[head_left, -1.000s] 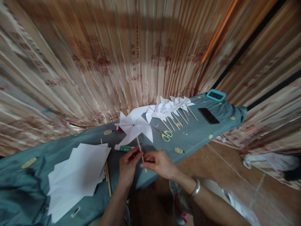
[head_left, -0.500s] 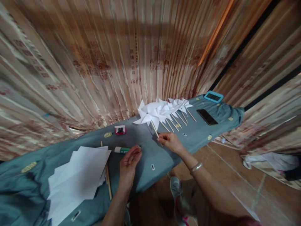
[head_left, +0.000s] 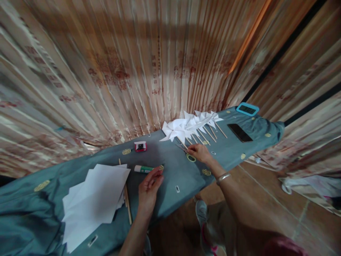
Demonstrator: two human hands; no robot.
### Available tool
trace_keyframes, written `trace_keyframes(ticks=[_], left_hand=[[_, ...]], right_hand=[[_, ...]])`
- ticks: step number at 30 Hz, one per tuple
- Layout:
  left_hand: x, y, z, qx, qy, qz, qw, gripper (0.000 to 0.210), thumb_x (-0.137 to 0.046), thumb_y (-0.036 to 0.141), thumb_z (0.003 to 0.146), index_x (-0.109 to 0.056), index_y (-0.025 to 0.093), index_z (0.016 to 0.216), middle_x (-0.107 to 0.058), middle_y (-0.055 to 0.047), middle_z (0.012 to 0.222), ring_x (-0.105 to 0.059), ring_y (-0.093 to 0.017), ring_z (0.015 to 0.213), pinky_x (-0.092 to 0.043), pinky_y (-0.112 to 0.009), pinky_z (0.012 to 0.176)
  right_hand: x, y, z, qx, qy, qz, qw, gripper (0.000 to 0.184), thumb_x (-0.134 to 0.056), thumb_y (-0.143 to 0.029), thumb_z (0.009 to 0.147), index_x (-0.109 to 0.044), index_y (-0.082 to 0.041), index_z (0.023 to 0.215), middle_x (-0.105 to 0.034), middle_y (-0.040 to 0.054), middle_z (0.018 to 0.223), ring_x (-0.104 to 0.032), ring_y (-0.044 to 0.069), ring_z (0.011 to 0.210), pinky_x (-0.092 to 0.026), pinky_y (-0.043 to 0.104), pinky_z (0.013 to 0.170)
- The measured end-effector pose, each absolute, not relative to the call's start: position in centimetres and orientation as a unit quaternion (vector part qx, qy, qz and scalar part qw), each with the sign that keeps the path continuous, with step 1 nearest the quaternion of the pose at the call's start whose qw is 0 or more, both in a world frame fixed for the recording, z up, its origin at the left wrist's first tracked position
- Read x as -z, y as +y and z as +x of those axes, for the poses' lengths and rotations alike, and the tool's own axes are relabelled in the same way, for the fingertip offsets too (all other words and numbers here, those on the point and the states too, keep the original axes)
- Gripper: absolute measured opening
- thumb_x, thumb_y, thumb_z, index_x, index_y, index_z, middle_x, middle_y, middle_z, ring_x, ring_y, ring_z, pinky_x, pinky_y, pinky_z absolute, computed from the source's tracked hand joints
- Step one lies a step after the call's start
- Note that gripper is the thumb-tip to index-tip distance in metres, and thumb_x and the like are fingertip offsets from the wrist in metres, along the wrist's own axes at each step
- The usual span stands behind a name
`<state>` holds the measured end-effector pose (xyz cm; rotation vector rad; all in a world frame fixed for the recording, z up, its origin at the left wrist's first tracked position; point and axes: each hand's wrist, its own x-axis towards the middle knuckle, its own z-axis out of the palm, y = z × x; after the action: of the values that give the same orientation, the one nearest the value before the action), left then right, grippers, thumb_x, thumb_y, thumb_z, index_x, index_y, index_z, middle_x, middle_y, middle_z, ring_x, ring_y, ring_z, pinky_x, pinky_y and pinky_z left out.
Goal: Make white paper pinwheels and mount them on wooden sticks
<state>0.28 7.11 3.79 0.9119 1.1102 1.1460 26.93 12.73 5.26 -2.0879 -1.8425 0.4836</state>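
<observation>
My right hand (head_left: 199,153) is closed, its fingertips pinching the lower end of the wooden stick of a white paper pinwheel (head_left: 179,128). This pinwheel lies at the near left end of a row of pinwheels (head_left: 204,120) on the cloth. Just below the fingertips shows what looks like a scissors handle (head_left: 191,157), partly covered by the hand. My left hand (head_left: 149,186) hovers over the table with fingers loosely bent and the thumb apart; nothing can be made out in it. Beside its fingers lies a white and green glue stick (head_left: 143,169).
A stack of white paper (head_left: 97,195) lies at left, with wooden sticks (head_left: 128,202) along its right edge. Behind the glue stick is a small red box (head_left: 140,146). A phone (head_left: 239,132) and a blue-framed clock (head_left: 247,109) are at right. A curtain (head_left: 119,71) hangs behind the table.
The pinwheel in my right hand has come down flat against the row, its stick lower. The scissors handle now shows below the hand. My left hand has barely moved. The view has shifted slightly.
</observation>
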Motion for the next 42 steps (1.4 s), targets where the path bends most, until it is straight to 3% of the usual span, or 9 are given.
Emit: trace_keyframes(ticks=[5,18,24,29,33,38,42], left_hand=[[-3.7,7.1,0.0,-0.492,0.483,0.396,0.606,0.043,-0.08,0.034,0.06,-0.073,0.019,0.1,-0.075,-0.007,0.096,-0.068,-0.022,0.092,-0.051,-0.036,0.09],[-3.0,7.1,-0.7,-0.491,0.486,0.432,0.579,0.041,-0.077,0.036,0.063,-0.072,0.019,0.1,-0.075,-0.007,0.096,-0.069,-0.023,0.091,-0.052,-0.038,0.087],[-2.2,7.1,-1.4,-0.499,0.499,0.468,0.531,0.035,-0.072,0.034,0.066,-0.072,0.019,0.096,-0.074,-0.007,0.092,-0.068,-0.021,0.086,-0.055,-0.032,0.074],[-2.5,6.8,-3.2,-0.501,0.51,0.547,0.435,0.026,-0.064,0.028,0.075,-0.071,0.021,0.098,-0.07,-0.005,0.095,-0.066,-0.017,0.083,-0.054,-0.029,0.071],[-2.9,7.5,-7.1,-0.491,0.551,0.596,0.316,0.025,-0.058,0.028,0.08,-0.071,0.023,0.101,-0.069,-0.004,0.099,-0.065,-0.018,0.087,-0.054,-0.033,0.081],[-1.8,8.7,-12.6,-0.446,0.627,0.635,0.075,0.023,-0.066,0.033,0.075,-0.072,0.024,0.096,-0.068,-0.007,0.109,-0.054,-0.029,0.116,-0.041,-0.049,0.103],[-0.1,8.3,-13.8,-0.363,0.654,0.662,0.036,0.032,-0.07,0.034,0.073,-0.068,0.025,0.104,-0.065,-0.008,0.123,-0.044,-0.034,0.13,-0.036,-0.057,0.104]], right_hand=[[-5.0,13.2,27.7,-0.119,-0.645,-0.747,0.106,0.023,-0.053,-0.024,0.088,-0.074,-0.019,0.093,-0.075,0.0053,0.087,-0.064,0.017,0.076,-0.038,0.024,0.065],[-4.2,12.3,27.6,0.022,-0.648,-0.759,0.061,0.026,-0.048,-0.026,0.093,-0.068,-0.015,0.105,-0.072,0.015,0.094,-0.065,0.025,0.089,-0.044,0.03,0.073],[-4.3,11.6,25.8,0.043,-0.714,-0.696,0.061,0.025,-0.046,-0.021,0.093,-0.067,-0.015,0.103,-0.072,0.0129,0.096,-0.064,0.024,0.093,-0.044,0.028,0.08],[-3.5,11.6,24.9,0.042,-0.744,-0.665,0.046,0.023,-0.048,-0.016,0.089,-0.067,-0.012,0.101,-0.073,0.0146,0.092,-0.065,0.025,0.088,-0.045,0.032,0.081],[-3.3,11.2,23.6,0.027,-0.764,-0.644,0.039,0.024,-0.047,-0.017,0.09,-0.068,-0.013,0.102,-0.073,0.0134,0.093,-0.065,0.024,0.088,-0.044,0.031,0.082],[-3.5,10.7,21.3,-0.009,-0.786,-0.618,0.02,0.021,-0.05,-0.021,0.091,-0.068,-0.016,0.101,-0.073,0.0095,0.095,-0.064,0.022,0.095,-0.044,0.027,0.08],[-3.9,11.0,19.3,-0.021,-0.789,-0.614,0.006,0.022,-0.049,-0.024,0.092,-0.069,-0.018,0.1,-0.072,0.0091,0.095,-0.064,0.02,0.094,-0.043,0.026,0.078]])
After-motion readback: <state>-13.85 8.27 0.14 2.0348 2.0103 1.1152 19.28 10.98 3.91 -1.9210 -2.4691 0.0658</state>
